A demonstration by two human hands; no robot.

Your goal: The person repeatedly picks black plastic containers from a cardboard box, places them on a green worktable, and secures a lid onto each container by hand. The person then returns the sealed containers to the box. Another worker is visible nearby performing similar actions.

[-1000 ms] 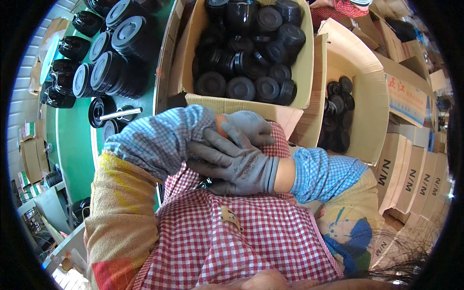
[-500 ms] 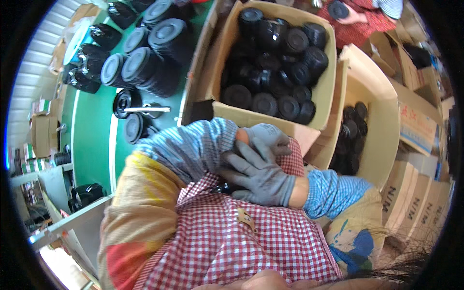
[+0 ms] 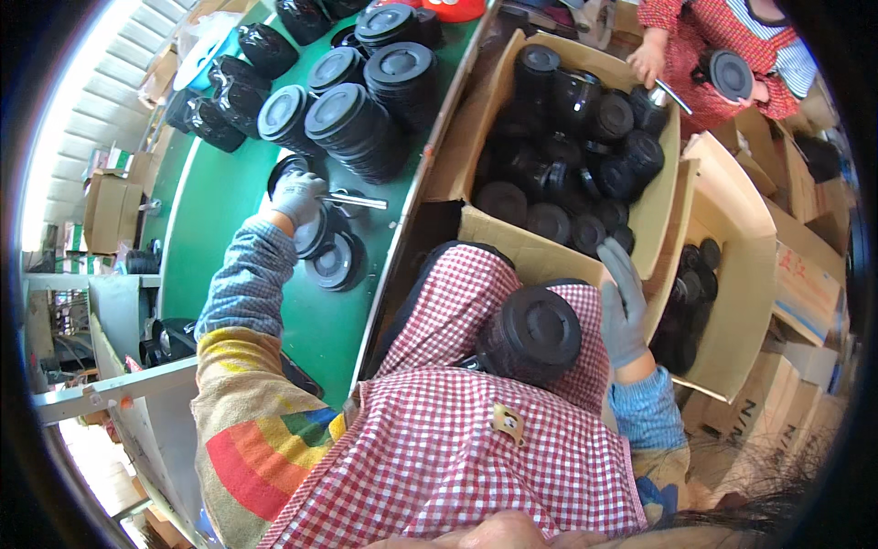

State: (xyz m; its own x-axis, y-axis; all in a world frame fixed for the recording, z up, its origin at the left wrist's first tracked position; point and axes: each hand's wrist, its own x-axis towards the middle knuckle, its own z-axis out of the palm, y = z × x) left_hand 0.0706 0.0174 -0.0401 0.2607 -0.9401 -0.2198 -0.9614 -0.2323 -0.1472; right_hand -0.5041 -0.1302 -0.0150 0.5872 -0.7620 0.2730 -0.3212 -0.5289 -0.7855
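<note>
My left hand (image 3: 297,199), in a grey glove, reaches over the green table and has its fingers curled on a black round lid (image 3: 286,168). A thin silver rod (image 3: 357,199) juts out from beside that hand; its inner end is hidden. In my lap, on the red checked apron, rests a black jar (image 3: 530,335) with a ridged lid facing up. My right hand (image 3: 624,306), also gloved, stands open with straight fingers just right of the jar, apart from it. More black lids (image 3: 335,261) lie near my left hand.
Tall stacks of black lids (image 3: 361,119) and shiny black jars (image 3: 240,96) stand on the green table (image 3: 219,238). Ahead is a carton (image 3: 540,247) full of black jars; another carton (image 3: 732,339) holds smaller black pieces. Across from me, a person's hand (image 3: 647,62) is near a metal rod.
My hands, crossed over my lap before, have parted: the left moved out to the lid on the table, the right drew back to the right. The jar in my lap now shows.
</note>
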